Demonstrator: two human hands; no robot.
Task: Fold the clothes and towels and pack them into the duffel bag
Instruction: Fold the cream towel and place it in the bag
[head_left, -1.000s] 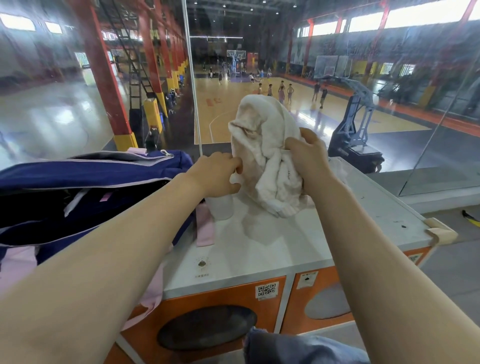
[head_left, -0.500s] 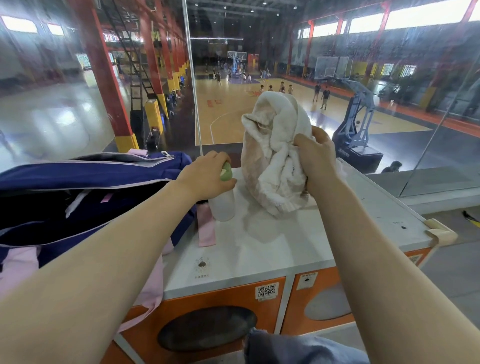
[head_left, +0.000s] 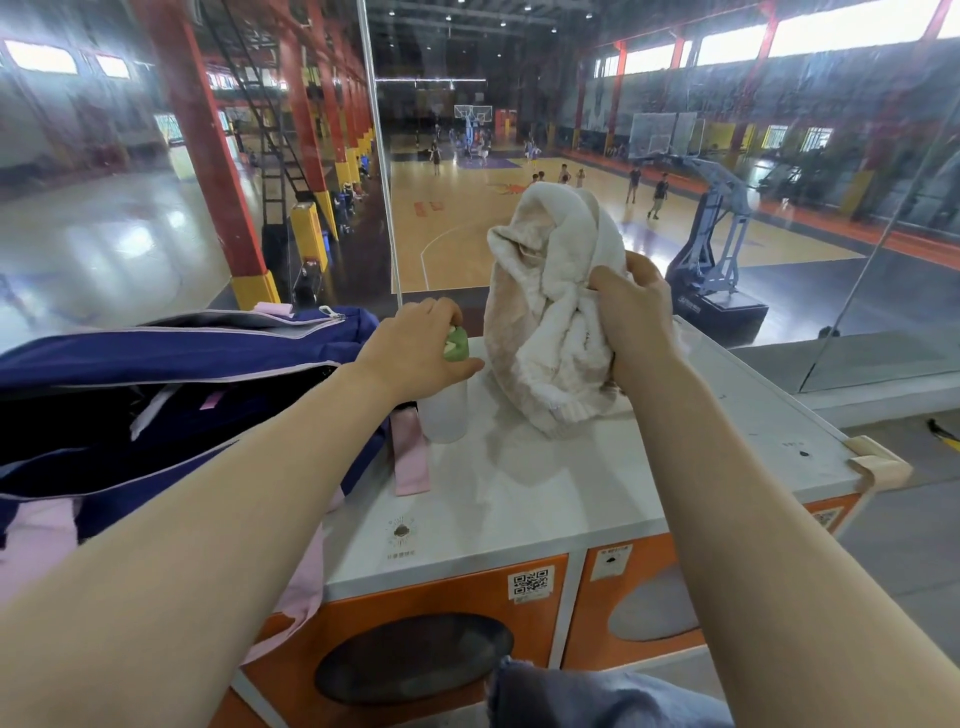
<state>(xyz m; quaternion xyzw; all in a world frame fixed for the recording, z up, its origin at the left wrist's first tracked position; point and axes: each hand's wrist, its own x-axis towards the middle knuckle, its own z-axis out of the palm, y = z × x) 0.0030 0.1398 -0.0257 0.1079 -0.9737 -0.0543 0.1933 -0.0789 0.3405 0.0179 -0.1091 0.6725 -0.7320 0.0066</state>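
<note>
Between the hands on the white worktop (head_left: 519, 499), the right hand (head_left: 636, 317) bunches a crumpled cream terry towel (head_left: 550, 312), while the left hand (head_left: 415, 353) closes over a translucent green-capped plastic bottle (head_left: 447, 400).

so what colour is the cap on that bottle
Light green, on the bottle cap under the left hand, head view.

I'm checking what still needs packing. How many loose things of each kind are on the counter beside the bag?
Towels: 1, the white towel, bunched in the right hand
Bottles: 1, the pale bottle with a green cap, under the left hand
Bags: 1, the open navy duffel bag
Total: 3 on the white counter
</note>
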